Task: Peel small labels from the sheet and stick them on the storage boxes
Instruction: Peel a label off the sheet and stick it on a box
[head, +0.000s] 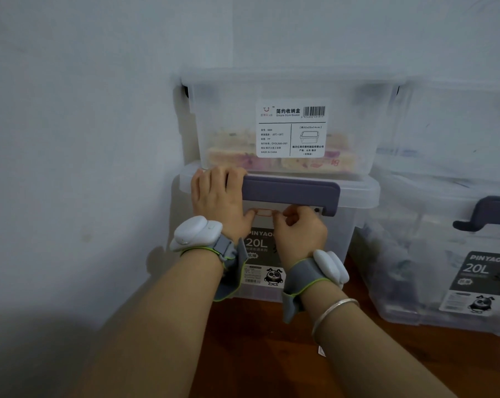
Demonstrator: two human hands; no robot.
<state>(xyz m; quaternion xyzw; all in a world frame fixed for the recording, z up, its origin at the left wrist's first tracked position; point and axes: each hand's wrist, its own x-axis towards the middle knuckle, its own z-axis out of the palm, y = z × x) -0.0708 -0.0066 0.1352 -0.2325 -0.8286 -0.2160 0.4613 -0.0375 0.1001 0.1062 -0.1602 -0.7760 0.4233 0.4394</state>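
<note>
Small label [263,212] on clear box [346,225]

You see a clear box [274,254] with a purple-grey handle [292,191] and a dark grey "20L" sticker [260,254]. The upper box [292,122] has a white printed sticker [291,128]. Your wristbands [197,234] are white and grey, edged green; the floor [271,340] is reddish-brown.
</note>
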